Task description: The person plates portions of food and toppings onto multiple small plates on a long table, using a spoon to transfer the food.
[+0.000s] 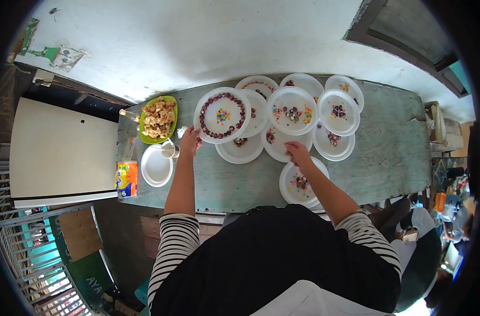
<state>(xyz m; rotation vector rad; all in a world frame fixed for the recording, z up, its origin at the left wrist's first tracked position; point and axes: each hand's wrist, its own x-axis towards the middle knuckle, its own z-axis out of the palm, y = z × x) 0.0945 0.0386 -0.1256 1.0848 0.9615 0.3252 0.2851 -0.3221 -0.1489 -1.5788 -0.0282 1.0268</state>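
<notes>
My left hand (190, 141) is closed on the near left rim of a white paper plate (203, 113). This plate has a ring of dark purple-red pieces around its inside and a small cluster of coloured bits in the middle. It overlaps other plates behind it. Over the near edge of another white plate (274, 151), my right hand (298, 151) is slightly blurred, with its fingers bent inward. Whether it holds anything is hidden. Nearest to my right forearm lies a plate (290, 195) with brown and coloured pieces on it.
Several more plates with coloured pieces overlap on the green table (387, 158), some stacked raised, such as one plate (332, 126). At left are a green tray (144, 138) of brown food, an empty-looking white plate (156, 168), a cup (170, 150) and an orange-blue packet (127, 179). A wall stands behind.
</notes>
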